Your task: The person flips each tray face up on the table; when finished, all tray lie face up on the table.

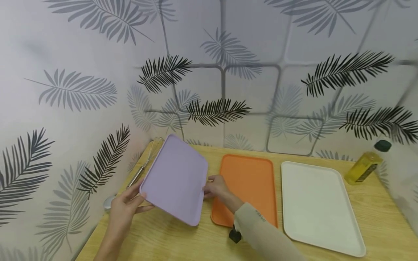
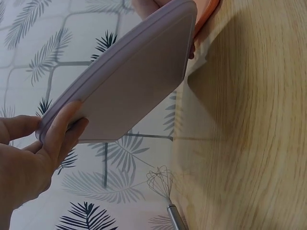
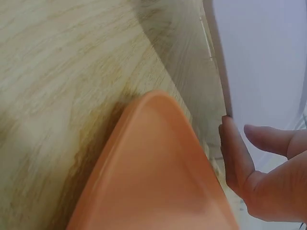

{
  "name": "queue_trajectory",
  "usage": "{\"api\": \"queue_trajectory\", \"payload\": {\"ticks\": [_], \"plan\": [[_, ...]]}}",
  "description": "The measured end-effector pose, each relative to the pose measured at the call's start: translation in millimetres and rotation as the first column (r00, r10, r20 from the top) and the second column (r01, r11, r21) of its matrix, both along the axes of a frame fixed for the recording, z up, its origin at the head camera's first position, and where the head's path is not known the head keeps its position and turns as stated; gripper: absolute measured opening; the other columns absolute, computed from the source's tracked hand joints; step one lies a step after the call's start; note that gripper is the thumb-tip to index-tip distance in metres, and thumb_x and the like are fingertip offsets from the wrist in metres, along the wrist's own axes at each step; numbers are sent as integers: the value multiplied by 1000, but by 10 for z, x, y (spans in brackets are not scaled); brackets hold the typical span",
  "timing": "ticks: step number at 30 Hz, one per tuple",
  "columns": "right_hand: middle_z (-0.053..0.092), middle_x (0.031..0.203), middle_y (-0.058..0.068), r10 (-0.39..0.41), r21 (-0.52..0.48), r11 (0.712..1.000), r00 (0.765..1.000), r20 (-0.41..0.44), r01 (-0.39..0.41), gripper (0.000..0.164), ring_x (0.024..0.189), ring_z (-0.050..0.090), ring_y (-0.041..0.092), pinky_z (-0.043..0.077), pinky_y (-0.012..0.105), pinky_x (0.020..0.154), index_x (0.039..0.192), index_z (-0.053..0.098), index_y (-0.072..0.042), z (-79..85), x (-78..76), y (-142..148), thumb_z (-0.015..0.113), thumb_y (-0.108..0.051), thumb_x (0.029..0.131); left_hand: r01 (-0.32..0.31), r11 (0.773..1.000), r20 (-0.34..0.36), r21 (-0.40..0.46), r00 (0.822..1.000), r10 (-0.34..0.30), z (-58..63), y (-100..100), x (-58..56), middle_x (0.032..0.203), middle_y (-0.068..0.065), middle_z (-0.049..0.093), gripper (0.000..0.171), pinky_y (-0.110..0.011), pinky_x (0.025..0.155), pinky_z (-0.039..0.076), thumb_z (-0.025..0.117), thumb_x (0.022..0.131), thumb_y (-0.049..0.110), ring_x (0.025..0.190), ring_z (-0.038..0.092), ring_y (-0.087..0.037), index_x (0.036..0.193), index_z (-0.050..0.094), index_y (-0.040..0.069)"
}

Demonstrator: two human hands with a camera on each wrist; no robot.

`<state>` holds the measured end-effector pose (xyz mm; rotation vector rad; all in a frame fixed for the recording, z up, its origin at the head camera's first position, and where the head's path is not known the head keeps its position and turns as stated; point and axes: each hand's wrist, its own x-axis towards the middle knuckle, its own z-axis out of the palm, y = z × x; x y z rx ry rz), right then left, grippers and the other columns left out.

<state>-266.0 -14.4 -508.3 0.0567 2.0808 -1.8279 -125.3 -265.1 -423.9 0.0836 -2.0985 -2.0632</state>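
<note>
A light purple tray [image 1: 177,177] is held up off the wooden table, tilted with its left side raised. My left hand [image 1: 125,206] grips its left corner, with the thumb on one face and fingers behind, as the left wrist view also shows on the purple tray [image 2: 134,81]. At the opposite edge my right hand [image 1: 215,186] pinches the rim between thumb and fingers; the right wrist view shows this hand [image 3: 268,167] at the tray's edge. Just under the right forearm lies an orange tray [image 1: 246,181], flat on the table.
To the right lies a white tray [image 1: 320,206], and beyond it stands a bottle of yellow oil [image 1: 364,166] with a dark cap. A whisk [image 1: 143,165] and a pale, rounded utensil end [image 1: 108,203] lie along the left table edge. Leaf-patterned walls border the wooden table [image 1: 385,210].
</note>
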Motion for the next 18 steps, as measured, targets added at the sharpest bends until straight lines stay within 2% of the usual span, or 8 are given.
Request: {"api": "queue_trajectory", "payload": {"ticks": [6, 13, 16, 18], "plan": [[65, 105, 26, -6, -42, 999, 1000, 25, 7, 58, 78, 70, 29, 60, 38, 64, 133, 42, 17, 41, -7, 72, 63, 18, 79, 35, 999, -4, 15, 999, -35, -10, -32, -27, 141, -31, 40, 52, -41, 74, 57, 57, 95, 2, 99, 66, -11, 143, 39, -5], [63, 111, 28, -8, -131, 991, 998, 59, 15, 51, 86, 68, 30, 58, 45, 72, 129, 49, 16, 142, -8, 174, 60, 19, 79, 161, 985, -1, -66, 987, -162, 18, -154, -33, 139, -36, 39, 57, -41, 79, 56, 58, 96, 6, 97, 68, -18, 146, 33, -5], [62, 112, 28, -17, -149, 989, 998, 62, 26, 51, 83, 68, 28, 58, 45, 72, 129, 50, 15, 180, -29, 212, 61, 19, 79, 215, 971, 24, -102, 977, -213, 44, -235, -63, 138, -33, 43, 59, -39, 82, 56, 59, 95, 7, 98, 68, -19, 146, 33, -4], [62, 112, 28, -26, -164, 986, 997, 71, 37, 51, 81, 68, 27, 58, 45, 73, 129, 50, 14, 190, -45, 234, 62, 18, 79, 237, 967, 36, -99, 971, -234, 51, -278, -102, 135, -25, 50, 58, -38, 83, 56, 60, 94, 6, 98, 68, -21, 146, 34, -5]]}}
